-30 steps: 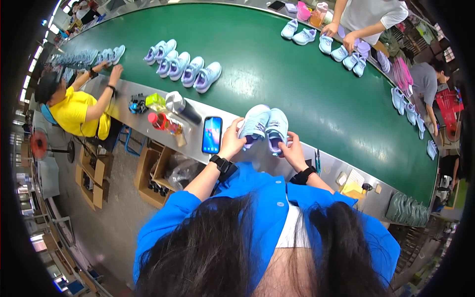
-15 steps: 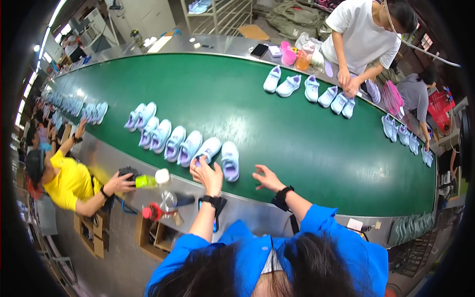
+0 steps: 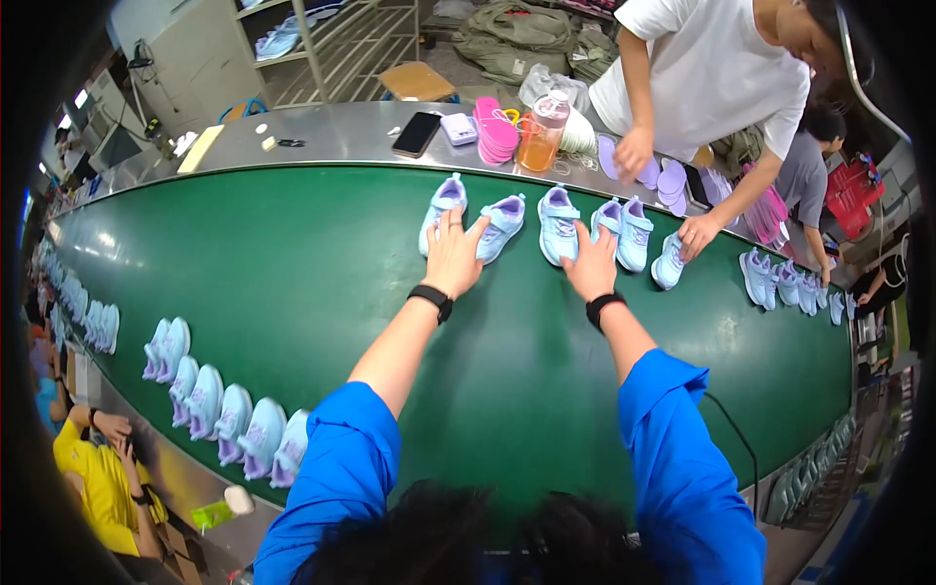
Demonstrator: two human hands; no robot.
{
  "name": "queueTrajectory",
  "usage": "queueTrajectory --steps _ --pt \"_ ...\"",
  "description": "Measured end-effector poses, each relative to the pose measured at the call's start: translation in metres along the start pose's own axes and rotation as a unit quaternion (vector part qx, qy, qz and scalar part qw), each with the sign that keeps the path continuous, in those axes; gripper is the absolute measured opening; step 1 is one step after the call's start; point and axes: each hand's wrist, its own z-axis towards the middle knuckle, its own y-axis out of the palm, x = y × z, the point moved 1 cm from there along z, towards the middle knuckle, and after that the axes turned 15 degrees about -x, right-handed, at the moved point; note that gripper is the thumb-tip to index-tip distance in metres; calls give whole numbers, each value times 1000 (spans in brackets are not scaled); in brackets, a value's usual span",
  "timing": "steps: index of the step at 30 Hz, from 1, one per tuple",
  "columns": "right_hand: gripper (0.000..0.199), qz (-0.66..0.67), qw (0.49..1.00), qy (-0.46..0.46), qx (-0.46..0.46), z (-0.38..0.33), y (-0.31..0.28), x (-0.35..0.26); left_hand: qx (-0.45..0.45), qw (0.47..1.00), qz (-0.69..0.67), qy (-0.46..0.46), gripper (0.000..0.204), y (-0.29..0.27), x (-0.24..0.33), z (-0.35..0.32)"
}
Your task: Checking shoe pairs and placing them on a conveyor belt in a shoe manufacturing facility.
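Both my arms stretch across a green belt to pale-blue sneakers with lilac linings at its far side. My left hand (image 3: 455, 257) lies with fingers apart over a pair: its fingertips touch the left sneaker (image 3: 441, 216), its thumb the tilted right sneaker (image 3: 504, 222). My right hand (image 3: 592, 265) is spread between a single strapped sneaker (image 3: 559, 219) and the sneaker (image 3: 605, 215) beside it, fingertips at their fronts; exact contact is partly hidden. Another sneaker (image 3: 635, 237) stands close to its right.
Opposite, a co-worker's hand (image 3: 698, 234) touches a sneaker (image 3: 667, 265); their other hand (image 3: 634, 151) is over lilac insoles (image 3: 671, 180). A bottle (image 3: 544, 132), pink insoles (image 3: 495, 132) and a phone (image 3: 416, 135) line the metal edge. More sneakers (image 3: 234, 419) stand at near left.
My hands have moved from the near sneakers to the far row, and my view has shifted with them. The co-worker's hands opposite, together before, are now apart.
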Motion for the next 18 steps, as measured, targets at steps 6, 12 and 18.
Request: queueTrajectory --steps 6,12,18 --pt "107 -53 969 103 -220 86 -15 22 -77 988 126 -34 76 14 -2 70" --pt "84 -134 951 -27 -277 103 -23 0 -180 969 96 -140 67 -1 -22 85" --pt "57 -33 981 -81 -172 11 -43 3 -105 988 57 -96 54 0 -18 19"
